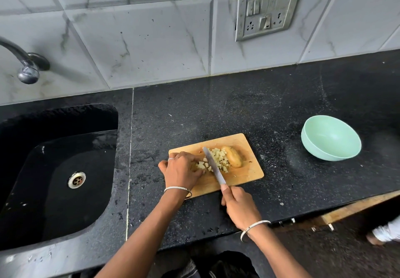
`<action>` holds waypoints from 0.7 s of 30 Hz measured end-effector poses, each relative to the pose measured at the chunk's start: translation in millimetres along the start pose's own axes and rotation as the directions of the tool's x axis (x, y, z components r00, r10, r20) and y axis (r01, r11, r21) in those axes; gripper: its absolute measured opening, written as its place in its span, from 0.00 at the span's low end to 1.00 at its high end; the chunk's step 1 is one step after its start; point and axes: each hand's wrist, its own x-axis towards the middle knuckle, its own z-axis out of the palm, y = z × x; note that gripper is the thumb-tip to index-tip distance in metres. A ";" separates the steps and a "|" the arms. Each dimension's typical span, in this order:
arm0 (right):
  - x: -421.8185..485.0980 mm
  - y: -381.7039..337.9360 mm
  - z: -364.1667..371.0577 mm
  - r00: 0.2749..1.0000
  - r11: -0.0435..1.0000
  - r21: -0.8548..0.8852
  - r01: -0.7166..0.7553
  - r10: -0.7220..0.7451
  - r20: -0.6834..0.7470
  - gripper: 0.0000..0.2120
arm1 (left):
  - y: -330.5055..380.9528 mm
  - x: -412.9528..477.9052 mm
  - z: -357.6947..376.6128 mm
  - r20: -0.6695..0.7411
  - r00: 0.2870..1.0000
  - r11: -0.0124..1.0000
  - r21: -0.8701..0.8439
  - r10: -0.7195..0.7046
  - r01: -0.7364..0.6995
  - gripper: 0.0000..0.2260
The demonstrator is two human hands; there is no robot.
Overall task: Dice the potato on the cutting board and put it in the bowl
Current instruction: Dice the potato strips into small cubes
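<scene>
Nearest, the right hand (238,206) clenches the hidden handle of a grey-bladed kitchen knife (213,165) over the rectangular wooden cutting board (249,176) on the black speckled worktop (216,109). The left hand (181,169) curls its fingers onto a pale cut piece (200,165), mostly covered. Small diced cubes (219,158) lie beside the uncut yellow-brown potato half (234,158), which is probably firm and slippery and best pinned by its skin. The mint-green round bowl (331,138) stands well apart.
</scene>
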 end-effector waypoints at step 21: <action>-22.1 -12.0 12.0 0.974 0.897 -0.423 0.129 -0.195 -0.117 0.18 | -5.7 -4.5 1.1 -0.047 0.999 0.997 0.071 -0.027 0.030 0.08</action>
